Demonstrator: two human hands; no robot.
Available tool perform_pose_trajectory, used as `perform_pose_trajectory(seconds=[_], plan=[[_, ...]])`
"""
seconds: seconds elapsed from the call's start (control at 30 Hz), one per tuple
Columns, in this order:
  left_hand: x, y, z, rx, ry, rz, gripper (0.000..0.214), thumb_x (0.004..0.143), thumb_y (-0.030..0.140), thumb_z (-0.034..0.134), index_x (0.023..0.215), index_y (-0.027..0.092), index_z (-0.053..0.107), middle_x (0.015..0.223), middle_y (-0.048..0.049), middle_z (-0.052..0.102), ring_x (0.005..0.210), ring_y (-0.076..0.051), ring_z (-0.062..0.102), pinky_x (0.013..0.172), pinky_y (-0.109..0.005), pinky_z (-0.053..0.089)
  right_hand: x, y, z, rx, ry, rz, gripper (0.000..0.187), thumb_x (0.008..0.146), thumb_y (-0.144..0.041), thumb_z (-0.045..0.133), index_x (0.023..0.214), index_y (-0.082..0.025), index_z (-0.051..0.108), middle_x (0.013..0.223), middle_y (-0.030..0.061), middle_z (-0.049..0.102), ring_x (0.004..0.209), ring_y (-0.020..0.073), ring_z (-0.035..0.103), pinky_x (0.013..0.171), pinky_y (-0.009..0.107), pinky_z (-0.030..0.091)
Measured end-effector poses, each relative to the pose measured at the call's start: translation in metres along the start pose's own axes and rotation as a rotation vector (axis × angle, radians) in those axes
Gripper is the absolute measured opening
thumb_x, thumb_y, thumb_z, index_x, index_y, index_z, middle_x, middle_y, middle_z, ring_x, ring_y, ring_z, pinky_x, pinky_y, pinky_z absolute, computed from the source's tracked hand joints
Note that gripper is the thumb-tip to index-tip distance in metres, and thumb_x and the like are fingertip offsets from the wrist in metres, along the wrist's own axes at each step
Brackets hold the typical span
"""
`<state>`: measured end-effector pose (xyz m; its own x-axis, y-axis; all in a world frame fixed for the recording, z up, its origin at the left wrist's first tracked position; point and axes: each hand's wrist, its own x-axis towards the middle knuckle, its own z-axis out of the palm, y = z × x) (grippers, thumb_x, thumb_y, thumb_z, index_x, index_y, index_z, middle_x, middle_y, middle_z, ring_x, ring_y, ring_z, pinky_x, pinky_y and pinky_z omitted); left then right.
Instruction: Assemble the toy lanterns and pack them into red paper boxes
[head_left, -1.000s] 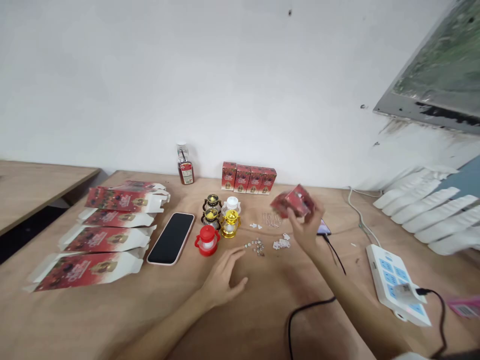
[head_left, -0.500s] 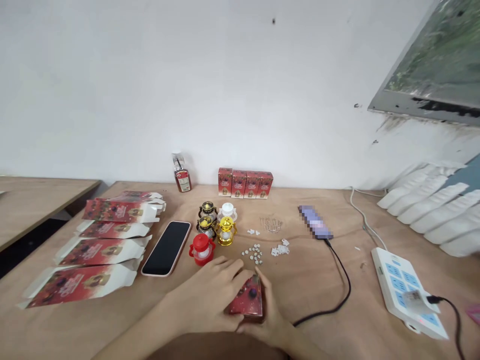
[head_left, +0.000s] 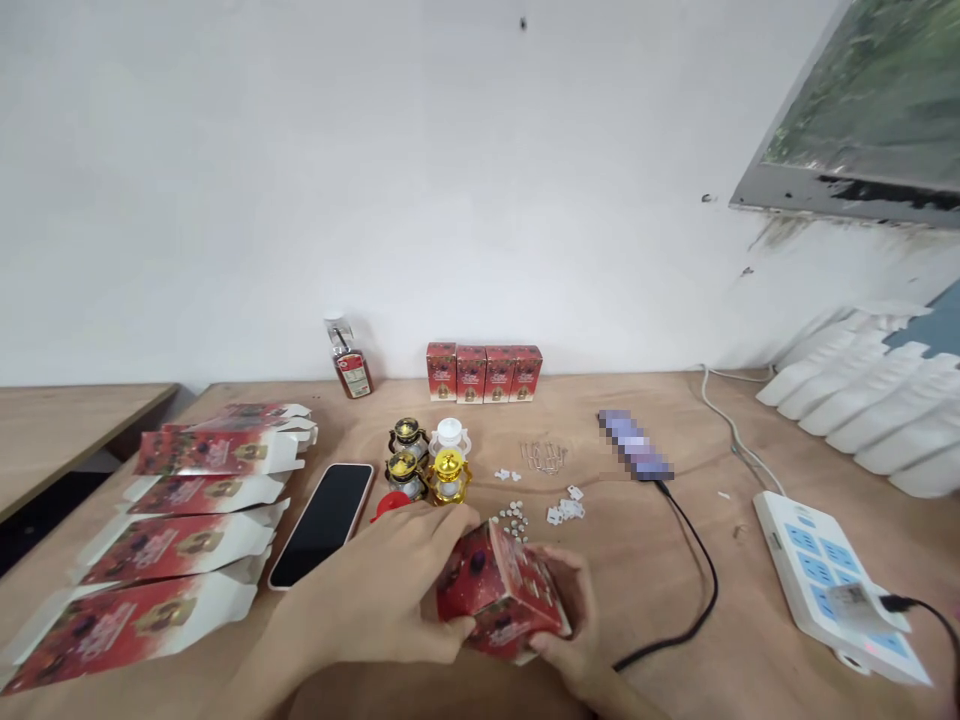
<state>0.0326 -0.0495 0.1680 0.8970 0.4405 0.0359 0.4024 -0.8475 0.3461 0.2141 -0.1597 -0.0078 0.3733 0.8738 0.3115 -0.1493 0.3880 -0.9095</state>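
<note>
A small red printed carton (head_left: pixel 499 590) is tilted between my two hands near the front of the table. My left hand (head_left: pixel 397 580) grips its left side, with the thumb low on the near face. Around its right side my right hand (head_left: pixel 574 610) is closed, thumb at the lower corner. Just beyond my left hand stand small lanterns: a red one (head_left: pixel 391 503) mostly hidden by the hand, a gold one (head_left: pixel 449 474), a white one (head_left: pixel 450 435) and two black-and-gold ones (head_left: pixel 406 474).
Flattened red cartons (head_left: pixel 127 625) overlap at left, beside a phone (head_left: pixel 324 525). A bottle (head_left: pixel 351 362) and several upright red boxes (head_left: pixel 484 374) stand by the wall. Button cells (head_left: pixel 514 520), white plastic bits (head_left: pixel 566 508) and wire pieces (head_left: pixel 545 457) lie mid-table; a power strip (head_left: pixel 832 585) sits right.
The carton has been lifted and turned, so more of its faces show. My right hand has shifted right with it, and the left hand now covers most of the red lantern.
</note>
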Motion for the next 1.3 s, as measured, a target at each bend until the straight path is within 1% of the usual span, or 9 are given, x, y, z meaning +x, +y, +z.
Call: perform_pose_trajectory(seconds=[0.07, 0.17, 0.33, 0.63, 0.83, 0.93, 1.03, 1.17, 1.3], plan=[[0.004, -0.003, 0.002, -0.021, -0.051, -0.029, 0.038, 0.076, 0.037, 0.058, 0.110, 0.022, 0.047, 0.090, -0.0017, 0.063, 0.081, -0.023, 0.062, 0.068, -0.028, 0.044, 0.005, -0.001, 0.000, 0.046, 0.077, 0.077, 0.061, 0.063, -0.052, 0.075, 0.115, -0.029, 0.053, 0.119, 0.0092, 0.061, 0.109, 0.0293, 0.059, 0.089, 0.047, 0.050], [0.017, -0.004, 0.011, -0.037, -0.072, -0.036, 0.040, 0.086, 0.039, 0.049, 0.121, 0.021, 0.040, 0.105, -0.0054, 0.060, 0.092, -0.024, 0.061, 0.074, -0.030, 0.045, 0.015, 0.001, 0.001, 0.188, 0.179, 0.224, 0.059, 0.067, -0.055, 0.071, 0.117, -0.029, 0.052, 0.113, 0.0078, 0.064, 0.099, 0.0272, 0.064, 0.082, 0.044, 0.054], [0.029, 0.002, 0.023, -0.028, -0.055, -0.065, 0.037, 0.090, 0.038, 0.041, 0.123, 0.022, 0.041, 0.114, -0.0092, 0.055, 0.092, -0.025, 0.060, 0.077, -0.035, 0.045, 0.022, 0.004, 0.003, 0.380, 0.216, 0.398, 0.058, 0.071, -0.060, 0.065, 0.120, -0.030, 0.051, 0.108, 0.0057, 0.067, 0.090, 0.0235, 0.066, 0.078, 0.041, 0.054], [0.025, -0.005, 0.011, -0.123, -0.088, -0.123, 0.038, 0.089, 0.044, 0.041, 0.119, 0.022, 0.040, 0.093, -0.0059, 0.061, 0.084, -0.026, 0.059, 0.072, -0.032, 0.043, 0.026, 0.003, 0.001, 0.372, 0.239, 0.351, 0.064, 0.071, -0.062, 0.064, 0.124, -0.029, 0.050, 0.103, 0.0055, 0.068, 0.089, 0.0225, 0.065, 0.077, 0.037, 0.053], [0.026, -0.003, 0.008, -0.088, -0.132, -0.148, 0.029, 0.086, 0.037, 0.043, 0.110, 0.021, 0.042, 0.085, -0.0034, 0.059, 0.078, -0.024, 0.058, 0.067, -0.031, 0.041, 0.028, 0.002, 0.000, 0.337, 0.259, 0.329, 0.068, 0.067, -0.061, 0.069, 0.124, -0.029, 0.051, 0.100, 0.0045, 0.069, 0.083, 0.0214, 0.066, 0.072, 0.035, 0.053], [0.024, -0.004, 0.008, -0.098, -0.088, -0.128, 0.023, 0.088, 0.031, 0.035, 0.107, 0.020, 0.044, 0.084, -0.0040, 0.059, 0.076, -0.022, 0.057, 0.067, -0.029, 0.041, 0.026, 0.007, -0.002, 0.383, 0.269, 0.376, 0.060, 0.070, -0.062, 0.066, 0.118, -0.028, 0.056, 0.102, 0.0048, 0.069, 0.084, 0.0210, 0.065, 0.071, 0.033, 0.053], [0.021, -0.007, 0.005, -0.129, -0.018, -0.102, 0.024, 0.089, 0.024, 0.029, 0.105, 0.019, 0.045, 0.086, -0.0041, 0.060, 0.075, -0.020, 0.057, 0.069, -0.028, 0.042, 0.024, 0.012, -0.003, 0.447, 0.216, 0.446, 0.053, 0.073, -0.064, 0.060, 0.110, -0.026, 0.061, 0.104, 0.0052, 0.069, 0.082, 0.0196, 0.064, 0.061, 0.028, 0.051], [0.016, -0.009, -0.003, -0.163, 0.043, -0.067, 0.024, 0.086, 0.019, 0.033, 0.105, 0.021, 0.047, 0.096, -0.0037, 0.061, 0.086, -0.020, 0.057, 0.076, -0.029, 0.043, 0.022, 0.013, -0.005, 0.455, 0.191, 0.493, 0.045, 0.074, -0.064, 0.059, 0.099, -0.027, 0.065, 0.096, 0.0033, 0.071, 0.068, 0.0160, 0.062, 0.048, 0.023, 0.046], [0.015, -0.015, -0.007, -0.127, 0.180, 0.007, 0.023, 0.084, 0.016, 0.040, 0.104, 0.020, 0.050, 0.102, -0.0054, 0.060, 0.094, -0.020, 0.056, 0.082, -0.031, 0.044, 0.023, 0.013, -0.008, 0.347, 0.161, 0.510, 0.050, 0.076, -0.068, 0.052, 0.101, -0.027, 0.066, 0.092, 0.0047, 0.071, 0.069, 0.0181, 0.064, 0.051, 0.028, 0.049]])
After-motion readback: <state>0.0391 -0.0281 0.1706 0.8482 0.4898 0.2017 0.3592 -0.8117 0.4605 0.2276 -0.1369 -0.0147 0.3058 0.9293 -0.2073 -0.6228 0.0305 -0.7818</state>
